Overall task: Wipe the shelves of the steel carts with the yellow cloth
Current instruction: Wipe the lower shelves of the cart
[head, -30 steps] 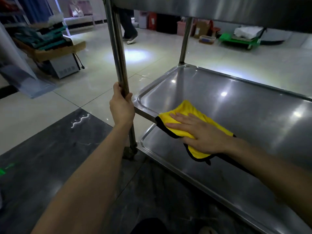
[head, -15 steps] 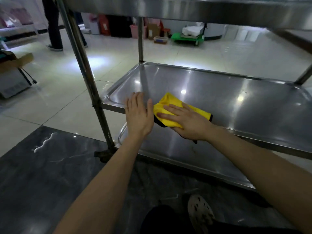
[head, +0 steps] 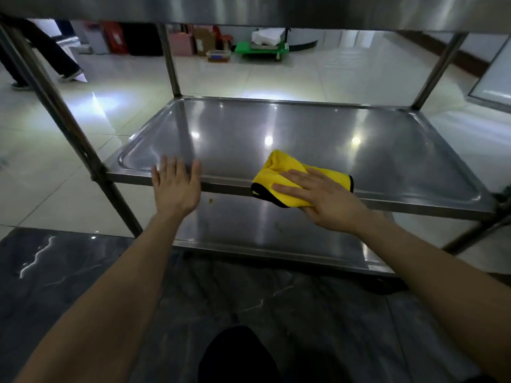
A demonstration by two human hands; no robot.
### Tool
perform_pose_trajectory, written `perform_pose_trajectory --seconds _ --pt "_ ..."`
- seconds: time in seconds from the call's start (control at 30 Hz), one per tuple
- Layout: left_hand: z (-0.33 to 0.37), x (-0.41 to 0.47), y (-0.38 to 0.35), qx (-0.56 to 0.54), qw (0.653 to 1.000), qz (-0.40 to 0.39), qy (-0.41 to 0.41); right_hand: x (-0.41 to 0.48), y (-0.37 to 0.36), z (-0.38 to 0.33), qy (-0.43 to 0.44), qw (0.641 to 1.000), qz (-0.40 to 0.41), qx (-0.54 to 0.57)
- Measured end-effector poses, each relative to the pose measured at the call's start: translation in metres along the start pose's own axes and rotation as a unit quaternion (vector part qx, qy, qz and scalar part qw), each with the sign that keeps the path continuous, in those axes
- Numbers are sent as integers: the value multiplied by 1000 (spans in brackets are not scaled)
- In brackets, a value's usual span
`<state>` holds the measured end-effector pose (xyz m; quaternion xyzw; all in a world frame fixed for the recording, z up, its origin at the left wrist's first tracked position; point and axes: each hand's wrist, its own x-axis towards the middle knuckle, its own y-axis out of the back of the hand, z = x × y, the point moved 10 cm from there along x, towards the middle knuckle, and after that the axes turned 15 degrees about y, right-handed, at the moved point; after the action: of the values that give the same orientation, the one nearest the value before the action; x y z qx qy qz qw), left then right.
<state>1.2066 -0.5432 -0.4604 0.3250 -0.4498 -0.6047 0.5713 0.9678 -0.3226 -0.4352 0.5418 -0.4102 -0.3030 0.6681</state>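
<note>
Two hands: left hand (head: 175,189), right hand (head: 318,197). One yellow cloth (head: 279,172). One steel cart (head: 55,106), three shelves: top shelf (head: 249,9), middle shelf (head: 304,134), bottom shelf (head: 262,230). One green trolley (head: 260,48), 12 o'clock. One tub (head: 218,55) beside. One pair of legs (head: 55,56), 10 o'clock.

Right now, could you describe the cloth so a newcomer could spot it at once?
Find the steel cart and its middle shelf. At that shelf's near edge, right of centre, the cloth lies under the flat right hand. It is the only bright yellow thing there, edged in black.
</note>
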Motion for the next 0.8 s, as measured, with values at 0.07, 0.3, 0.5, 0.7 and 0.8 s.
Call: perform_pose_trajectory --seconds 0.07,0.3,0.5,0.7,0.8 --pt "1 2 -1 8 1000 -1 0 -26 5 8 -23 1000 8 1" --pt "4 -9 9 -15 999 23 31 -64 10 -21 -94 986 133 -32" --pt "61 -118 -25 -309 948 -64 37 -66 -11 -47 -108 962 249 -21" --pt "116 -133 -73 -411 867 -263 103 -58 -20 -41 -87 973 213 -25" --pt "109 -132 -65 -435 864 -236 96 -62 7 -31 -102 954 281 22"
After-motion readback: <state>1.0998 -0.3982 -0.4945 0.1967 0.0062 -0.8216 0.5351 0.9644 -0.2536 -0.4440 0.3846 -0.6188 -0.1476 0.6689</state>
